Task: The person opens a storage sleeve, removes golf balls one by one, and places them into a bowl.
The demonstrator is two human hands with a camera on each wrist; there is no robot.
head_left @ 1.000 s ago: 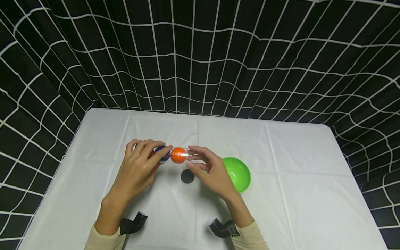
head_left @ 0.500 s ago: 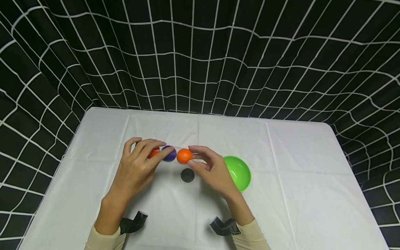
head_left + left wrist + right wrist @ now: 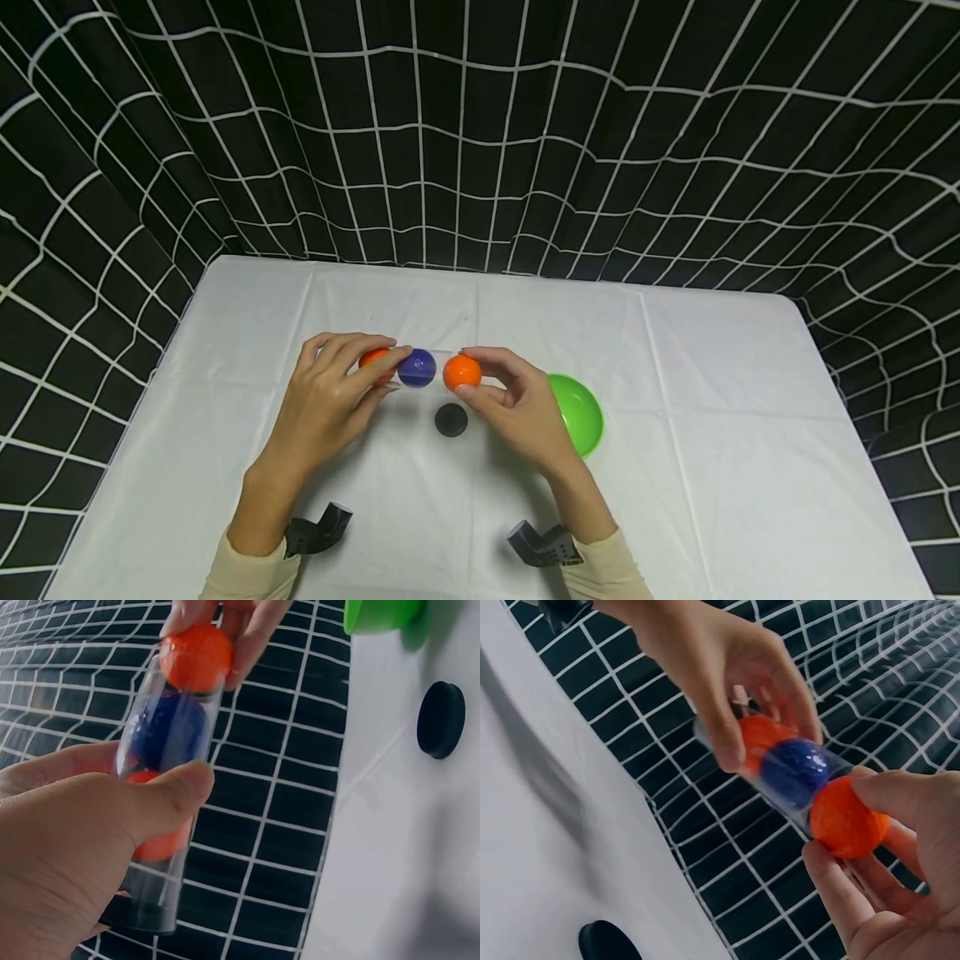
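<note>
My left hand (image 3: 326,396) grips a clear plastic tube (image 3: 154,896) that is held sideways above the table. Inside it sit a blue-purple ball (image 3: 417,367) and, partly behind the left fingers, an orange-red ball (image 3: 161,844). At the tube's right end, my right hand (image 3: 521,408) pinches an orange ball (image 3: 461,372) between thumb and fingers. That ball is at the mouth of the tube, most of it outside in the right wrist view. A round black cap (image 3: 451,420) lies on the table below the tube.
A green bowl (image 3: 581,414) stands just right of my right hand, partly covered by it in the head view. White cloth covers the table (image 3: 712,467). Black curtains with a white grid (image 3: 480,150) rise behind and at both sides.
The right hand has taken hold of the orange ball and drawn it rightward to the tube's mouth. The blue-purple ball has slid right inside the tube. The left hand has barely moved.
</note>
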